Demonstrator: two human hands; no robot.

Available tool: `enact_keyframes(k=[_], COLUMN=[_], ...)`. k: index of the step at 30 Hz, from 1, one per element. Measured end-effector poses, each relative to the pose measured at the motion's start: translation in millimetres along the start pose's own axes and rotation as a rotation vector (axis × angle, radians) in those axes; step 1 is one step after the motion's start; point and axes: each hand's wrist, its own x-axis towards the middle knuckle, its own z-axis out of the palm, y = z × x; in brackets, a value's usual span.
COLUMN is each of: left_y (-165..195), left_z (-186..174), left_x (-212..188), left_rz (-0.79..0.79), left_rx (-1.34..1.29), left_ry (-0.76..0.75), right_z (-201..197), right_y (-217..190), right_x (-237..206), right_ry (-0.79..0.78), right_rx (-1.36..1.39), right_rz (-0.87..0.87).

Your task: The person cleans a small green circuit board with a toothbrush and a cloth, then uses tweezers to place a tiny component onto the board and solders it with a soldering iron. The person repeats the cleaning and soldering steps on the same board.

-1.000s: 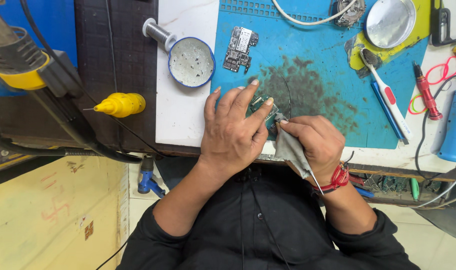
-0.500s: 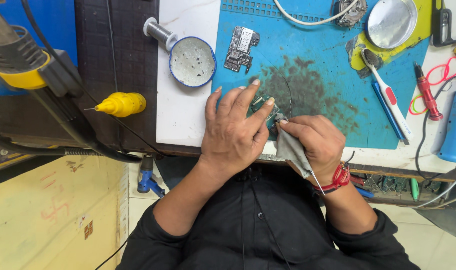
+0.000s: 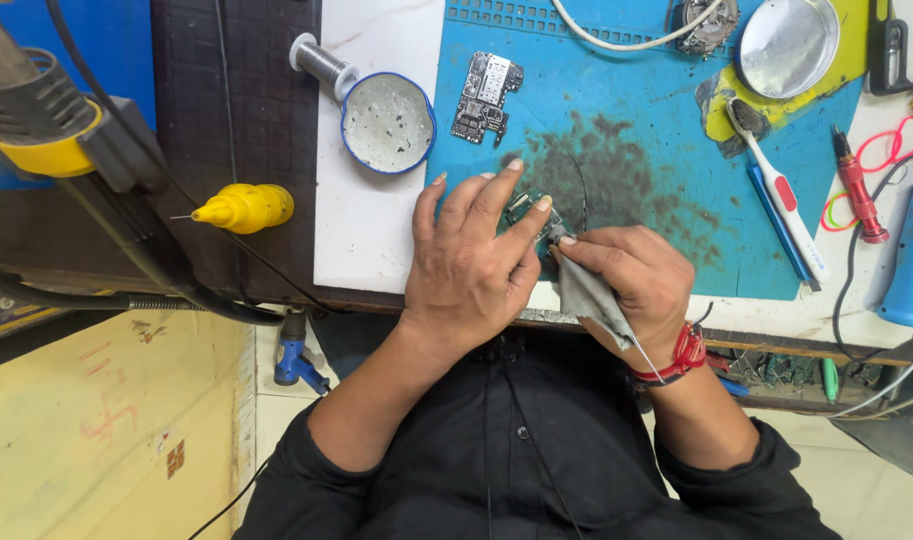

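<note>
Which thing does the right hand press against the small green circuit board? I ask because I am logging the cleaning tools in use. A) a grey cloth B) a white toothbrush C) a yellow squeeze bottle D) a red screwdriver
A: the right hand pinches a grey cloth against the green circuit board, which the left hand steadies on the blue mat.

An electronics repair workshop from where I watch, stained blue mat (image 3: 677,200), bare circuit board (image 3: 487,98), hot-air nozzle (image 3: 37,110), yellow squeeze bottle (image 3: 245,208), red screwdriver (image 3: 859,184), toothbrush (image 3: 782,205), loose cables (image 3: 617,42)
</note>
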Motion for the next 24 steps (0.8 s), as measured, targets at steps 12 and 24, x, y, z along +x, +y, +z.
enact_keyframes(k=[12,24], left_y=[-1.9,-15.2], left_z=[2.0,0.7], left_x=[-0.1,-18.6], left_rz=[0.014,0.470], left_rx=[-0.021,-0.161], left_ry=[0.066,0.163], right_z=[12.4,8.2], right_y=[18.0,9.7], right_x=[-23.8,-34.8], right_ry=[0.361,0.055], right_rx=[0.317,0.475], right_rz=[0.342,0.176])
